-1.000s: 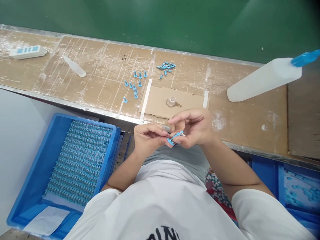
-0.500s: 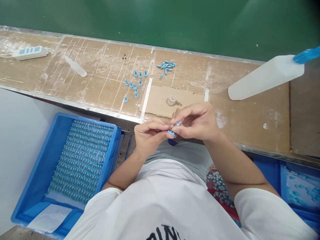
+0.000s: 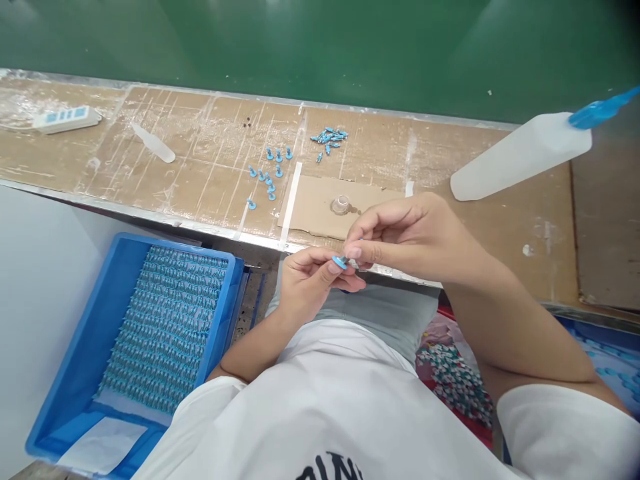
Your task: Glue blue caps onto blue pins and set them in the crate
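In front of the bench edge, my left hand (image 3: 311,280) pinches a small figure piece with a round blue base (image 3: 340,263) between thumb and forefinger. My right hand (image 3: 395,240) closes thumb and forefinger on the upper end of the same piece, and its fingers hide most of that end. Behind my hands lies a cardboard sheet (image 3: 315,207) taped to the bench, with a small clear cup (image 3: 341,204) on it. Several blue-based pieces (image 3: 271,187) stand upright to the left, and a heap of small blue parts (image 3: 329,137) lies farther back.
A blue crate (image 3: 55,393) with rows of pieces stands at lower left. On the bench are a power strip (image 3: 67,119), a small white bottle (image 3: 154,143) and a large white bottle (image 3: 515,160) with a blue nozzle. Many small parts (image 3: 453,377) lie low on the right.
My right hand has turned and its fingers have closed over the upper end of the piece. My left hand has shifted slightly right; the blue base stays at its fingertips.
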Available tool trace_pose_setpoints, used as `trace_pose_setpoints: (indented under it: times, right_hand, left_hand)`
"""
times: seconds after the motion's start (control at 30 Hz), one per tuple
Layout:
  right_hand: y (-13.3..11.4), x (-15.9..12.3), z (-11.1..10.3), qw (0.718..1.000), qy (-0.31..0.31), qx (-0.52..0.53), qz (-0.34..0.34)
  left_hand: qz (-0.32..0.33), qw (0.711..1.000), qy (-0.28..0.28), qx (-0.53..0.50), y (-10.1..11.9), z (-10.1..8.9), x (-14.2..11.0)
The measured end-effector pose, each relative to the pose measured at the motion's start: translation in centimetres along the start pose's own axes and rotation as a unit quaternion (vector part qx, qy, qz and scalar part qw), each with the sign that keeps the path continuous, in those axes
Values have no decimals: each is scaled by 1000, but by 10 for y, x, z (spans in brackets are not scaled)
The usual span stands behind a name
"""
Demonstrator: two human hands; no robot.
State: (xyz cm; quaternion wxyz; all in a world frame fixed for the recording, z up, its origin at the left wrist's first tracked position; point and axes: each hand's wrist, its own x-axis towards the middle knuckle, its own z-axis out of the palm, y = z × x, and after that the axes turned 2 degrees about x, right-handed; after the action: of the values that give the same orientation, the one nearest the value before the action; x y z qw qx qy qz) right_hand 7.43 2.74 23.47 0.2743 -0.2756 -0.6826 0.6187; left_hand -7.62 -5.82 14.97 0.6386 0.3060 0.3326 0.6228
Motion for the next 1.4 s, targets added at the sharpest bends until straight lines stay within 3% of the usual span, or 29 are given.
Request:
trace_pose_setpoints:
  times: [0.07, 0.33, 0.63, 0.73, 0.87, 0.97, 1.17, 1.4]
  right_hand:
    - [-1, -1, -1, 1000, -8, -11, -12]
    - [4, -9, 2, 997, -11, -68, -42]
    - [1, -9, -6, 991, -96, -82, -53]
    - [2, -10, -8, 989, -90, -96, -67]
    - [5, -14, -4, 980, -18, -158, -122]
    - [9, -17, 0, 958, 26, -232, -169]
    - [12, -24, 11, 917, 71, -332, -209]
    - [17, -26, 17, 922, 68, -298, -237]
  left_hand:
    - [-7, 1000, 8, 2, -1, 1, 0]
    - [127, 991, 4, 36, 5, -1, -4]
    - [92, 995, -47, 9, 3, -5, -5]
    - [115, 992, -31, 40, -1, -7, -5]
    - [238, 959, 55, 147, -3, -9, -7]
    - [294, 928, 63, 222, 0, -9, -9]
    - [350, 883, 65, 305, 3, -4, -11]
    - [379, 858, 53, 342, 10, -1, -12]
